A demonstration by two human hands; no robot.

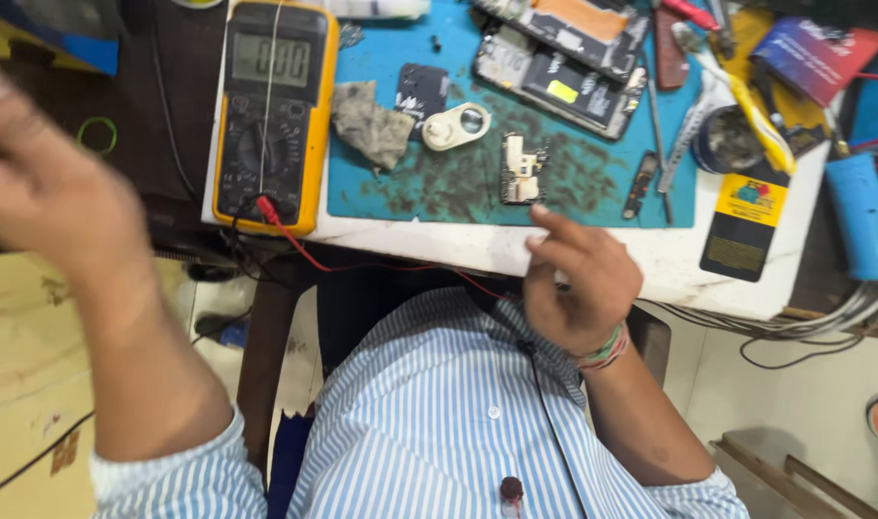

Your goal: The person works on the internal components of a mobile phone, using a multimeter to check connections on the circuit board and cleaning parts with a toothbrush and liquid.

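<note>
Small circuit board (522, 169) lies flat on the stained teal mat (573, 183), pale metal shields up, just beyond the white table edge (439, 240), untouched.

Glossy yellow plastic multimeter (274, 115); matt, scuffed teal mat (516, 183); crumpled cloth rag (370, 123).

multimeter (274, 115): 1 | opened phones (562, 85): 2 | hands (578, 279): 2

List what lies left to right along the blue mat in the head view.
Yellow multimeter beside the mat, grey rag, white ring-shaped part, small circuit board, slim dark strip, round tin.
</note>
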